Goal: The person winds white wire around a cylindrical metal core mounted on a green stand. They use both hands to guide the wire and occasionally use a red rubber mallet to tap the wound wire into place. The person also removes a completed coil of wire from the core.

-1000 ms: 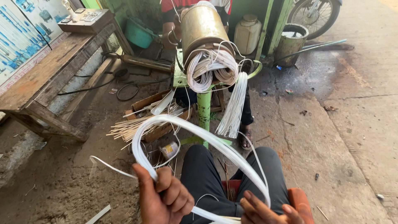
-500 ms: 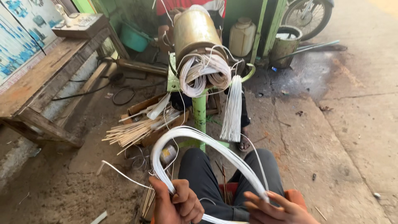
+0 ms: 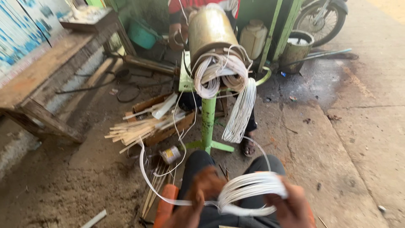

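My left hand (image 3: 198, 200) and my right hand (image 3: 291, 202) both grip a bundle of white wire loops (image 3: 249, 192), held low over my lap and blurred by motion. A flat white strip (image 3: 145, 173) trails from the bundle out to the left and up. Ahead stands a green stand (image 3: 207, 122) carrying a brass-coloured metal drum (image 3: 209, 31). More white wire coils (image 3: 219, 71) are wound around the drum's near end. A hank of white wire (image 3: 241, 112) hangs down on the right of the green stand.
A wooden bench (image 3: 38, 84) runs along the left. A box of pale sticks (image 3: 145, 124) and a small spool (image 3: 171, 154) lie on the dirt floor. Another person sits behind the drum. A bucket (image 3: 295, 48) and a motorcycle wheel (image 3: 322, 19) are at the back right.
The large open wire loop has been gathered down into a tight, flat bundle between my hands. My hands have moved right and lower, and the camera has tilted down.
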